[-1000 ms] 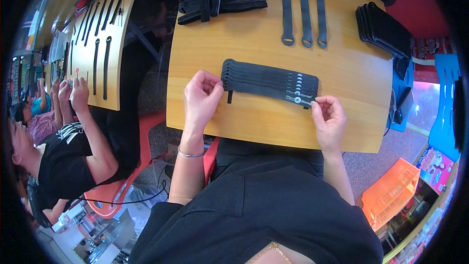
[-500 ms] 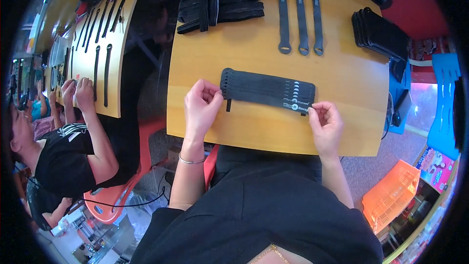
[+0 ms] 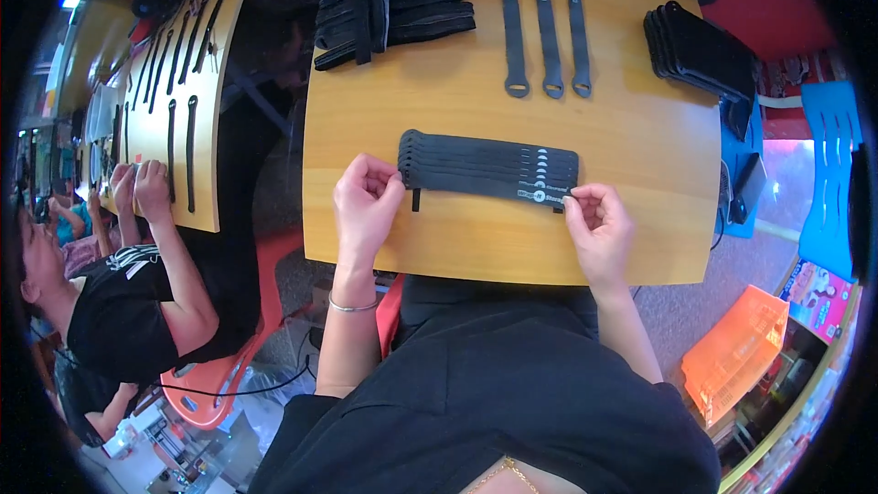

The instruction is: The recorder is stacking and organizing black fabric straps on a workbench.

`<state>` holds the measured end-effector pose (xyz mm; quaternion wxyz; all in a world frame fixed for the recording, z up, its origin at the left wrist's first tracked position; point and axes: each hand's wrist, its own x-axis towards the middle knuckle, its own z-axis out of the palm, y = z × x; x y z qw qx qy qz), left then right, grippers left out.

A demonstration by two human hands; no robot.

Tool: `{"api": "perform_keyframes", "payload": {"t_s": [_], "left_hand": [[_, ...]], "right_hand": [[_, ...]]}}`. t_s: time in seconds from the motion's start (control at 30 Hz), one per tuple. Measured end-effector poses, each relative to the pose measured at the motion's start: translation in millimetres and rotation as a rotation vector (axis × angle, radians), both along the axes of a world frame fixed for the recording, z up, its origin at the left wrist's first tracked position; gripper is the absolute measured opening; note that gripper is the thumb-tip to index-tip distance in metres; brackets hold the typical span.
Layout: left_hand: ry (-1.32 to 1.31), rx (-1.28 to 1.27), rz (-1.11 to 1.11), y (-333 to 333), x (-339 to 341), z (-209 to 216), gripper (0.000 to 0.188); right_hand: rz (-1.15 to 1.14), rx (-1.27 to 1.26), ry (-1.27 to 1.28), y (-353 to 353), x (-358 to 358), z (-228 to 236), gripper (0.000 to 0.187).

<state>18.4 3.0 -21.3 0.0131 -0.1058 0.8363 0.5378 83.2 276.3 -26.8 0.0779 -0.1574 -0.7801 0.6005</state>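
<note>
A fanned stack of dark grey cable straps (image 3: 485, 165) lies crosswise on the wooden table (image 3: 384, 238) in front of me. The straps overlap in steps, with rounded ends at the left and white print towards the right. My left hand (image 3: 368, 201) is closed in a pinch at the near left end of the stack. At the near right corner, my right hand (image 3: 599, 224) pinches the end of the nearest strap between thumb and fingers. Short dark tabs stick out below the stack at both ends. Three single grey straps (image 3: 546, 32) with slotted ends lie apart, farther back.
Bundled black straps (image 3: 402, 9) are piled at the back left, and a black stack (image 3: 700, 55) sits at the back right. An orange basket (image 3: 736, 352) stands below the table's right side. At the left, a co-worker (image 3: 128, 302) handles straps at another table (image 3: 206, 165).
The whole view has shifted slightly, so the table and straps appear a little farther left. Both hands keep their places at the stack's ends, with only slight finger movement.
</note>
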Motion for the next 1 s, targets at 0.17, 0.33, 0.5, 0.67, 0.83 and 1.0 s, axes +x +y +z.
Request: {"api": "perform_keyframes", "payload": {"t_s": [0.17,0.33,0.5,0.67,0.83,1.0], "left_hand": [[0.001,0.012,0.006,-0.2,0.1,-1.7,0.005],[0.015,0.002,0.001,-1.5,1.0,-4.6,0.005],[0.003,0.023,0.002,-1.8,1.8,-4.9,0.005],[0.038,0.028,-0.012,-2.1,1.1,-6.7,0.006],[0.027,0.013,-0.008,-0.9,0.7,-4.4,0.006],[0.036,0.014,-0.015,-0.8,0.5,-3.9,0.006]], "right_hand": [[0.007,0.091,-0.014,-0.3,-1.0,0.2,0.013],[-0.009,0.133,-0.025,-2.8,-1.6,2.3,0.014],[-0.018,0.135,-0.027,-3.4,-2.1,1.9,0.016],[-0.024,0.151,-0.021,-3.2,-2.9,1.4,0.017],[-0.021,0.157,-0.023,-3.8,-3.4,1.3,0.019],[-0.027,0.168,-0.036,-5.3,-3.9,4.4,0.021]]}}
